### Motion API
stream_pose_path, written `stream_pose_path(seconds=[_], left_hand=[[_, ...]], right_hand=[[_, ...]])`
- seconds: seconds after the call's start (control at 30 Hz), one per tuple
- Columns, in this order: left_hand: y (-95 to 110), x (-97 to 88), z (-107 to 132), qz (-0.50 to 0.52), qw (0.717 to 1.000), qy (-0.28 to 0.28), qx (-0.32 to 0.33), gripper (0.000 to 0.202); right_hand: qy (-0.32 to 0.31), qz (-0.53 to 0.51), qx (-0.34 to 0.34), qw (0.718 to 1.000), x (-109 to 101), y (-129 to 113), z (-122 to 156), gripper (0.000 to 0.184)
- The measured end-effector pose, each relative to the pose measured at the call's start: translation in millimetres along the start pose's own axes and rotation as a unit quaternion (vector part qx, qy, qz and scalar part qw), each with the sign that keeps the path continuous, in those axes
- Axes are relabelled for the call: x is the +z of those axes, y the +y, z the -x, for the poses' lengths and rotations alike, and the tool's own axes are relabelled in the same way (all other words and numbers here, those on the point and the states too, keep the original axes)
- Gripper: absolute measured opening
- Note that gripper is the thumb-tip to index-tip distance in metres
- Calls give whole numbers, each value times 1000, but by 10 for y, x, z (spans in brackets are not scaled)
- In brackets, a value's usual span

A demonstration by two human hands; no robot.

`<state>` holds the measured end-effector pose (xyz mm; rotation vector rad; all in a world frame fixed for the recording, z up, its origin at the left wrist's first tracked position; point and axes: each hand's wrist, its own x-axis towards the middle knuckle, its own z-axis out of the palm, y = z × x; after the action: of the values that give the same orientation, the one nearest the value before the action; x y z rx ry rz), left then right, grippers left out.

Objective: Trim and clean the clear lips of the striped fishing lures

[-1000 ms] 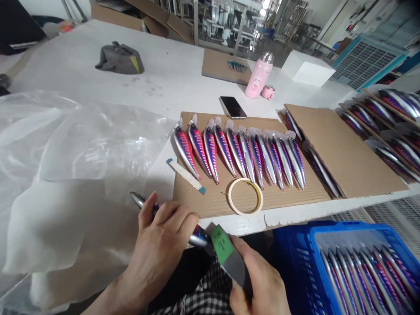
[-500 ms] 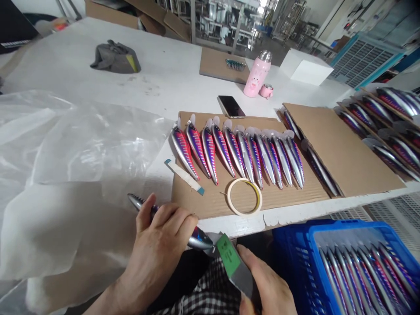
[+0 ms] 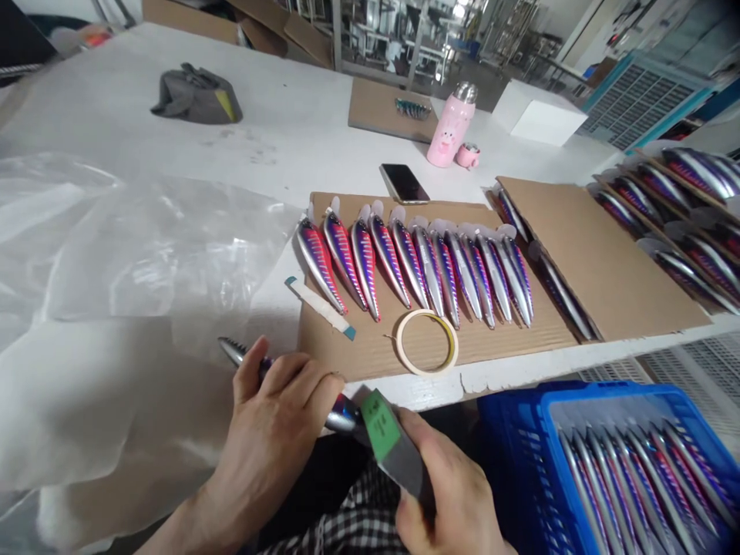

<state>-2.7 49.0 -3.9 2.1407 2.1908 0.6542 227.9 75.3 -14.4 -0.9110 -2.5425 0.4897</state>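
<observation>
My left hand (image 3: 283, 412) is closed around a fishing lure (image 3: 342, 416); its pointed silver tail sticks out at the upper left and its head at the right, while the palm hides its middle. In my right hand (image 3: 454, 478) is a grey sanding sponge (image 3: 398, 447) with a green label, gripped between thumb and fingers. The sponge overlaps the lure's head end; whether they touch I cannot tell. Just beyond, several purple, red and silver lures (image 3: 385, 258) lie in a row on a cardboard sheet (image 3: 341, 362).
A masking tape roll (image 3: 426, 371) and a blue-ended strip (image 3: 320, 308) lie on the cardboard. Plastic sheeting (image 3: 144, 247) covers the left. A phone (image 3: 405, 183) and pink bottle (image 3: 451, 127) stand farther back. A blue crate (image 3: 537, 401) of lures is at right, below stacked lures (image 3: 641, 220).
My right hand has moved left and slightly up with the sanding sponge, which now covers more of the lure's head end. My left hand keeps its hold. The whole view has shifted a little.
</observation>
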Motion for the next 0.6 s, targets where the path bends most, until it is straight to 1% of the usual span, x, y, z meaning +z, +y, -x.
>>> stream_pose_path(seconds=[0.07,0.13,0.2,0.33,0.43,0.5,0.6], left_hand=[[1,7,-2,4,1000,5,0,26],[2,13,-2,7,1000,12,3,27],[2,16,0,2,1000,14,2,27],[-6,6,3,-12,1000,5,-1,25],[-13,-2,-2,-4,1000,2,7,26],[-12,-3,-6,-2,1000,2,10,26],[-7,-1,-9,-10,1000,4,7,24]], right_hand=[[-11,2,7,1000,-7,4,26,64],[-23,5,31,999,-18,1,58,65],[-22,0,43,999,-18,1,79,66],[-16,-8,12,1000,3,50,113,65],[-15,-13,11,1000,6,77,103,62],[9,-12,7,1000,6,47,33,60],[69,-16,-9,997,7,-32,-95,56]])
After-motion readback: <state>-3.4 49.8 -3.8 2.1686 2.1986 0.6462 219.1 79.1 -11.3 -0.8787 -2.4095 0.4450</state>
